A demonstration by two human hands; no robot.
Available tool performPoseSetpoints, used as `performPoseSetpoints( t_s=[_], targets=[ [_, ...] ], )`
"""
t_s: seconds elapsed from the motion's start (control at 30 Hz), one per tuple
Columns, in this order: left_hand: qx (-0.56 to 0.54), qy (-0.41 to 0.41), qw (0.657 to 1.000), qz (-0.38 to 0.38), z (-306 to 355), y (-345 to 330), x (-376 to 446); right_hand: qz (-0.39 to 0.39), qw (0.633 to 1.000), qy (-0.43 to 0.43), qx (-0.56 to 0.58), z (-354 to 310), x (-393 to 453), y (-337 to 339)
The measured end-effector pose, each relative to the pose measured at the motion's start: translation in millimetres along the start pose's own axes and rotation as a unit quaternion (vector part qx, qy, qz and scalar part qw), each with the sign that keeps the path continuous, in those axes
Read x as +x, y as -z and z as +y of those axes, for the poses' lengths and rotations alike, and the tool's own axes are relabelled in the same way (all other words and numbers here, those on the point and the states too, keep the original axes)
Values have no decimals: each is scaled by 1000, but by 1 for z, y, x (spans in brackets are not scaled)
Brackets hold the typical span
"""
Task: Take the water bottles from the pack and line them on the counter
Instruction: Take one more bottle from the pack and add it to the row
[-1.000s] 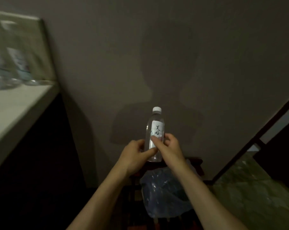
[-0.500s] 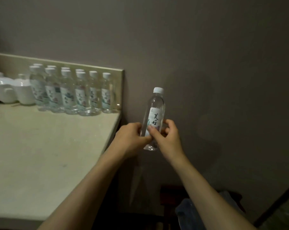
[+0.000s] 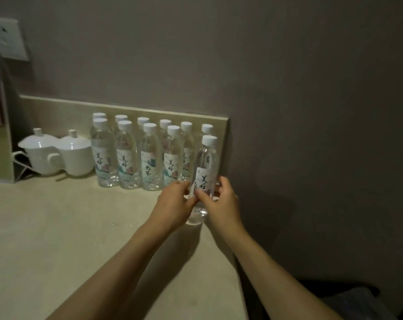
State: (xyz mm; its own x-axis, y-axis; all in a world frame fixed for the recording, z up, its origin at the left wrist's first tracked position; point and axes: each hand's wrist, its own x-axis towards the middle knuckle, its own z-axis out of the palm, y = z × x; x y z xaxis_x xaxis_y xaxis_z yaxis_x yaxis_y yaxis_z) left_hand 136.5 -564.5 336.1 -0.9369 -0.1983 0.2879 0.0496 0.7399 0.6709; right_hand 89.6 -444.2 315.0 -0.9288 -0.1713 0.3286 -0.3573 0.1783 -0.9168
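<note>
Two hands are closing around one water bottle (image 3: 204,179) near the right end of the bench (image 3: 57,239): the left hand (image 3: 172,204) and the right hand (image 3: 221,204) are wrapping its lower half from either side, fingers curled shut on the label. Full and smooth, it is probably weighing a little and flexing under a squeeze, so the mid-body is looking safest. Beyond, the bottle rows (image 3: 138,155) are standing against the backsplash beside two white cups (image 3: 57,155).
</note>
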Motion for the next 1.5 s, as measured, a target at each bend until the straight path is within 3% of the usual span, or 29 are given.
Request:
performPoseSetpoints(
  t_s=[0.47,0.83,1.5],
  targets=[
    [53,46,988,134,-29,-19,55,6,993,5,-117,14,52,-40],
    [106,-2,989,102,-39,-18,80,9,975,24,-222,19,72,-46],
    [111,-18,992,63,-40,-13,70,-28,959,10,-281,8,71,-46]
  ],
)
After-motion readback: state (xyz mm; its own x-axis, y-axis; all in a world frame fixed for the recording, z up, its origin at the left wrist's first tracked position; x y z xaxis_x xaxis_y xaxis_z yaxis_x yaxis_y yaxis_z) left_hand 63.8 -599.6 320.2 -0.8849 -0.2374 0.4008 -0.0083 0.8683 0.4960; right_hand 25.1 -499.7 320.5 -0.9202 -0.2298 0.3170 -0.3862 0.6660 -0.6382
